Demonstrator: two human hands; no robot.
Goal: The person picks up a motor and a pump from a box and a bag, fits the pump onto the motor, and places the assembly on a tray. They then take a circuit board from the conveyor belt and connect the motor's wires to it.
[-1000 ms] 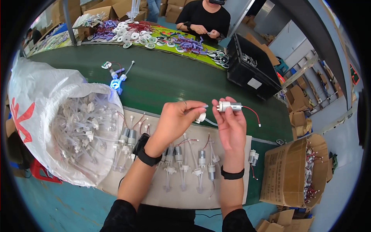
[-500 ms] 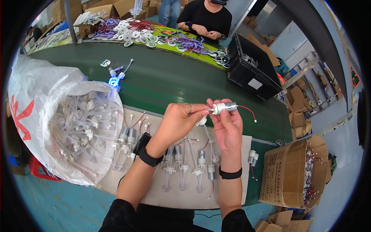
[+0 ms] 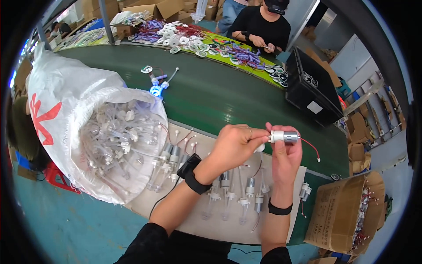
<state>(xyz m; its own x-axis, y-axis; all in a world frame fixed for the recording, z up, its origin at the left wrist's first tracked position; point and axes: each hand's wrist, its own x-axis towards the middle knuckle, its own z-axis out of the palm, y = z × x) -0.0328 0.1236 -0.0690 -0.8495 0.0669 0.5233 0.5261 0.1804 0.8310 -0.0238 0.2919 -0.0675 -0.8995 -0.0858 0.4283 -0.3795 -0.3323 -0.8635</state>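
Observation:
My right hand [image 3: 286, 159] holds a small pump motor [image 3: 290, 137] lying sideways, with a silver body, a white plastic end and a red wire hanging off to the right. The fingertips of my left hand [image 3: 235, 148] are pinched at the white end, on a clear plastic tube part mostly hidden by the fingers. Just below them a white round piece [image 3: 260, 148] shows, with a tube running down from it. Beneath my hands, several motors joined to clear tube parts [image 3: 225, 185] lie on a cardboard sheet [image 3: 193, 225].
A white woven sack [image 3: 70, 92] of clear tube parts lies at left. Behind it, a blue-lit assembly [image 3: 157, 89] rests on the green belt [image 3: 206, 101]. A cardboard box [image 3: 332, 211] stands right, a black crate [image 3: 307, 94] far right. Across the belt a person [image 3: 259, 28] works.
The whole view has shifted, so everything appears farther right and mostly lower. Both hands keep the motor between them, and my left fingertips stay at its white end.

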